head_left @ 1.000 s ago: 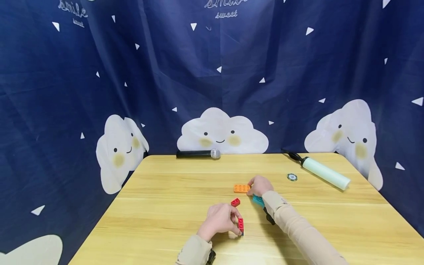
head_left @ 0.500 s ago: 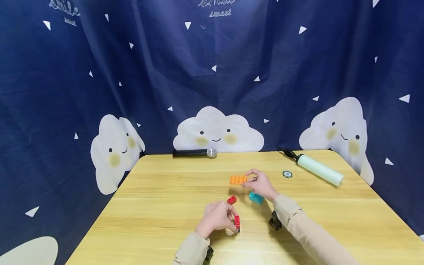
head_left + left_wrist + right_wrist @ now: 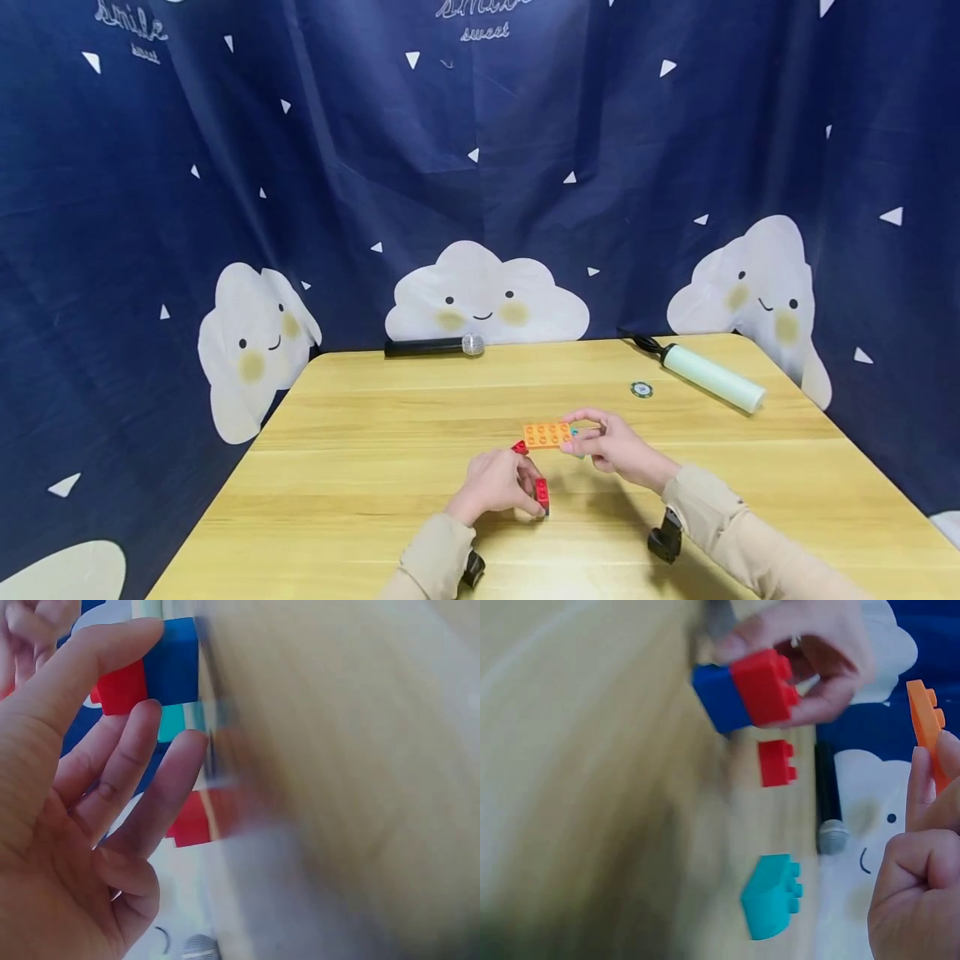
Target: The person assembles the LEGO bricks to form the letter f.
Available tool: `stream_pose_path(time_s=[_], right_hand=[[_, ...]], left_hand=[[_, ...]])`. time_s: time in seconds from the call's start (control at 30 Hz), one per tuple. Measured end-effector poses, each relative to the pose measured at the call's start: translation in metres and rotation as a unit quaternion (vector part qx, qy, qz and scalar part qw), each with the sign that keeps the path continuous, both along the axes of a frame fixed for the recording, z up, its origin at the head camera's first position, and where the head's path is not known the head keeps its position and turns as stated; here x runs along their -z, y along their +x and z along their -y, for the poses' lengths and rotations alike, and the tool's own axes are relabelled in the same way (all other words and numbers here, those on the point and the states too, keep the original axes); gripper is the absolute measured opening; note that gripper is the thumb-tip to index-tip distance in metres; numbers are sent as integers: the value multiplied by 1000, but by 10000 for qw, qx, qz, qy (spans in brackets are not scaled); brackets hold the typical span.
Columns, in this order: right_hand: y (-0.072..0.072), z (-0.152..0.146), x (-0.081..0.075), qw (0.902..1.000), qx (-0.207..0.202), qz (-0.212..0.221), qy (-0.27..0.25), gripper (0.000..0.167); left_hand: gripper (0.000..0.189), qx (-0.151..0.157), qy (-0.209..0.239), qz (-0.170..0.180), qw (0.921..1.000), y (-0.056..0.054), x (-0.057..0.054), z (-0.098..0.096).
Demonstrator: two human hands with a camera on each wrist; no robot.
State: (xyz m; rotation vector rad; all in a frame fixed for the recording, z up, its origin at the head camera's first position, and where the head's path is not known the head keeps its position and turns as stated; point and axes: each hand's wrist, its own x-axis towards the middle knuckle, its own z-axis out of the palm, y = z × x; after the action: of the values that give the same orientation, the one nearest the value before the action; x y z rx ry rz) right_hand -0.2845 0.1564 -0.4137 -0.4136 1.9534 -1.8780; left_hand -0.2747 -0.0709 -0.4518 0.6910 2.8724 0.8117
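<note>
My left hand (image 3: 495, 485) pinches a red toy brick (image 3: 542, 490) joined on top of a blue brick (image 3: 174, 667); the pair stands on or just over the tabletop. With thumb and fingers, my right hand (image 3: 626, 450) holds a flat orange brick (image 3: 546, 435) by its right end, raised above the table with its studs up. Beyond the left hand a small loose red brick (image 3: 774, 763) lies on the wood. A teal brick (image 3: 769, 898) with a curved underside sits farther right; in the head view the right hand and orange brick mostly cover it.
A black microphone (image 3: 427, 347) lies along the table's back edge. At the back right are a pale green hand pump (image 3: 712, 377) and a round chip (image 3: 641, 389). A dark blue cloud-print curtain (image 3: 480, 167) hangs behind the wooden table (image 3: 360, 467).
My right hand has lifted the orange brick off the table and brought it nearer, over the teal brick and toward the left hand. The left hand keeps its hold on the red and blue bricks.
</note>
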Motion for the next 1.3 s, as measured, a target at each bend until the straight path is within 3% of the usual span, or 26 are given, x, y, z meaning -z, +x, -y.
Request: stream_pose_path(time_s=[0.3,0.7,1.0,1.3], right_hand=[[16,-8,16,9991,-352,235,98,47],[30,1,29,9992,-117,362,138,46],[34,6,39,9993,13,380,35,47],[36,9,43,9994,4,335,30,49]], left_hand=[[34,27,-4,-76,10000,-4,4,2],[38,-24,-81,-92,9999,-8,10,2],[44,144,-251,-383,9988,-4,7,2],[47,107,-283,-363,9989,-1,8,4]])
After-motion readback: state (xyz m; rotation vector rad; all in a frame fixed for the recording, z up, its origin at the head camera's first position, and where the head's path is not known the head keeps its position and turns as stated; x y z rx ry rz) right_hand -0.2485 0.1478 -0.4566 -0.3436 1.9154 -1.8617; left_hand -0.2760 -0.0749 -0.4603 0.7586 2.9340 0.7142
